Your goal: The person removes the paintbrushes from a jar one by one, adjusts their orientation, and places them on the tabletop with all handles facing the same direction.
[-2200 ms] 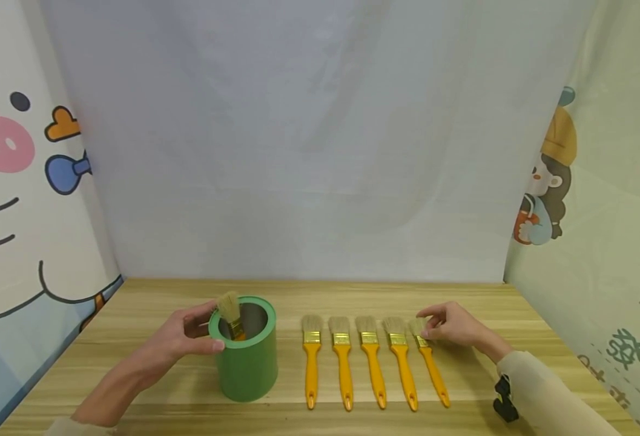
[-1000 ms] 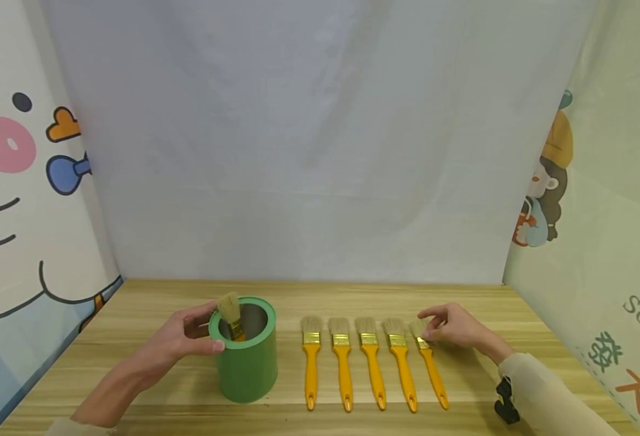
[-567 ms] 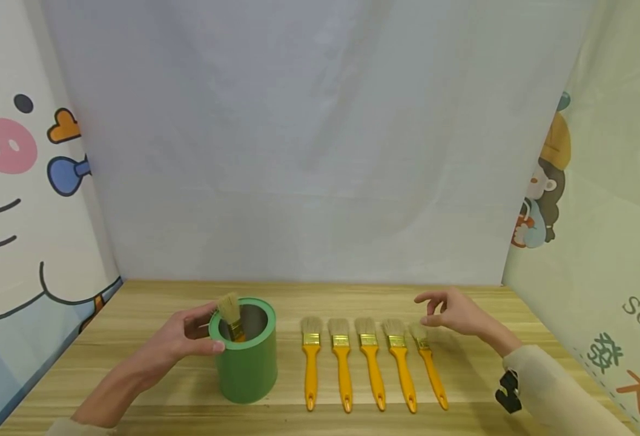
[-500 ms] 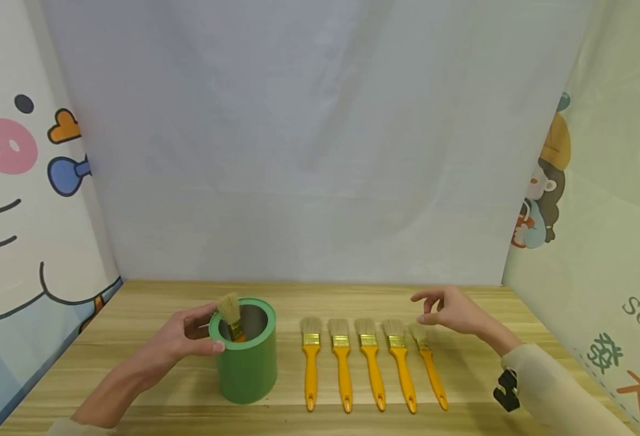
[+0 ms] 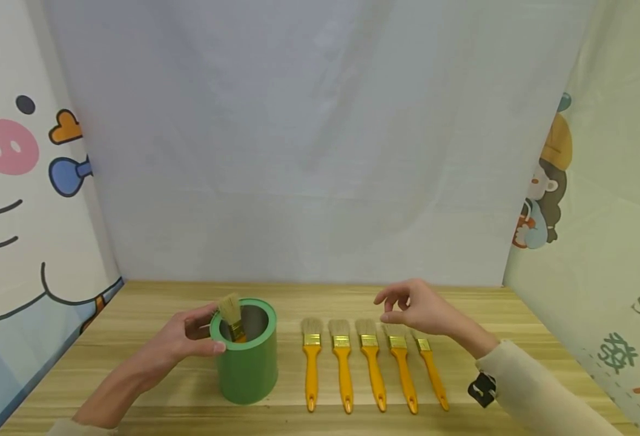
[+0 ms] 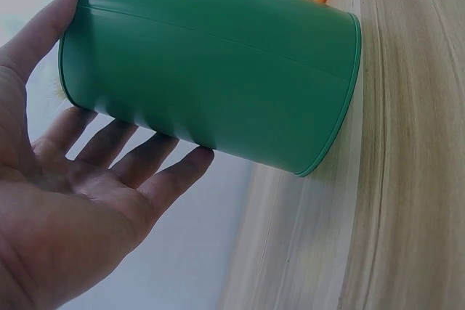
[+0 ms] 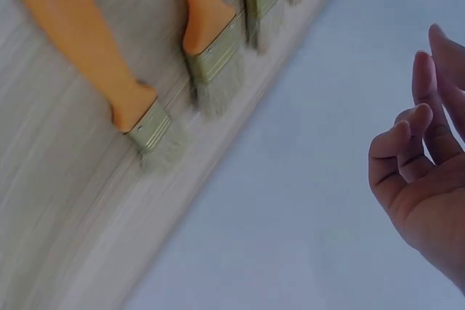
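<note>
A green can [image 5: 247, 375] stands upright at the left of the table. My left hand [image 5: 178, 336] grips its side near the rim; the left wrist view shows the thumb and fingers on the can's wall. One paintbrush [image 5: 230, 312] leans inside the can, bristles up, its handle mostly hidden. My right hand [image 5: 413, 307] hovers with loosely bent fingers and holds nothing. Below it lies a row of several orange-handled paintbrushes [image 5: 375, 372], bristles pointing away from me. The hand covers part of the bristles of the two rightmost, the last being a narrower paintbrush [image 5: 434, 378].
The wooden table [image 5: 156, 297] ends at a pale hanging cloth [image 5: 309, 181] at the back. Printed side curtains hang left and right. A black strap [image 5: 483, 389] shows at my right sleeve.
My right hand has let go of the narrow brush's bristles, risen, and moved left above the row. The brushes stay in place. My left hand has kept its grip on the can.
</note>
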Tool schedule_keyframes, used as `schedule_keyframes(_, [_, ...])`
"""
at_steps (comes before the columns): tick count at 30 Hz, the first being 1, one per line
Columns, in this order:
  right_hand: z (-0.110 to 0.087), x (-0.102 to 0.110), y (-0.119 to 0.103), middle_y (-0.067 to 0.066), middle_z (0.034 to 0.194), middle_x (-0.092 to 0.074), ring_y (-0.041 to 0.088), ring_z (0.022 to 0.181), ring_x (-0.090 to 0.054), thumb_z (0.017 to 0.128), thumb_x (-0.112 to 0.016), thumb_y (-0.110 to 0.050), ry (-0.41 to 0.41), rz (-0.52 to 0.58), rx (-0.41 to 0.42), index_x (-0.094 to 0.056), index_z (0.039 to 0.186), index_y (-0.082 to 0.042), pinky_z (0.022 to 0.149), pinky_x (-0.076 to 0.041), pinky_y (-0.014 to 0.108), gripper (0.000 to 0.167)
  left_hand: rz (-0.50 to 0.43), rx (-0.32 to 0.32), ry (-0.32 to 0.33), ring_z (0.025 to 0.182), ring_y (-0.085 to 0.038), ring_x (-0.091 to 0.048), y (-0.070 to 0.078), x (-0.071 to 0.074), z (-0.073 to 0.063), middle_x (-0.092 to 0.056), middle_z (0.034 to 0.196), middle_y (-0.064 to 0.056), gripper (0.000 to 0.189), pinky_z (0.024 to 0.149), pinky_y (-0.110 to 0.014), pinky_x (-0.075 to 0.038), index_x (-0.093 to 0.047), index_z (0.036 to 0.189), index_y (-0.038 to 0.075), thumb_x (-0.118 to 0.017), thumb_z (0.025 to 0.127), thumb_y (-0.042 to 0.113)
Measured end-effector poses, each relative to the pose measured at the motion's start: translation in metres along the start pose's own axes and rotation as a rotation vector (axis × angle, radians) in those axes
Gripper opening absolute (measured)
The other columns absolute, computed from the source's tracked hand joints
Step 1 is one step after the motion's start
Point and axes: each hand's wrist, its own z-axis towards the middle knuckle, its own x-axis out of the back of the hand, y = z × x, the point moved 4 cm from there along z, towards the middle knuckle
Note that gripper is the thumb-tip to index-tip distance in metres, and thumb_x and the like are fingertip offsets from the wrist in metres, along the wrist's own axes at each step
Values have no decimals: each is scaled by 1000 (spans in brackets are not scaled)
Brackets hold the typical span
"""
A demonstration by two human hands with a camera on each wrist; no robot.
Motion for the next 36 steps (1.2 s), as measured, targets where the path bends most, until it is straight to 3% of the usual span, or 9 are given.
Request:
schedule_keyframes(17, [37,-37,-70,-12,86,-72,11,69,-54,95,-80,-9,-14,89,96,-76,107,-14,66,-47,30,14,-8,9,6,142,-49,-45,0,-1,-2,-40,161,-27,83,99,-42,-52,-28,165,-1,-74,98,15])
schedule_keyframes(31, [72,-65,-107,-14,89,-72,11,72,-55,94,-81,-11,-24,137,169,-74,116,-12,68,-48,34,23,-9,-5,-3,142,-49,-45,2,-1,1,-40,161,-27,83,99,-42,-53,-29,165,0,-74,98,15])
schedule_keyframes(36, [82,-77,-114,-13,89,-72,10,70,-54,94,-81,-12,-29,155,199,-74,116,-10,67,-46,29,23,-10,-8,-6,142,-48,-45,2,-2,1,-40,161,-27,83,99,-42,-52,-29,165,0,-74,97,15])
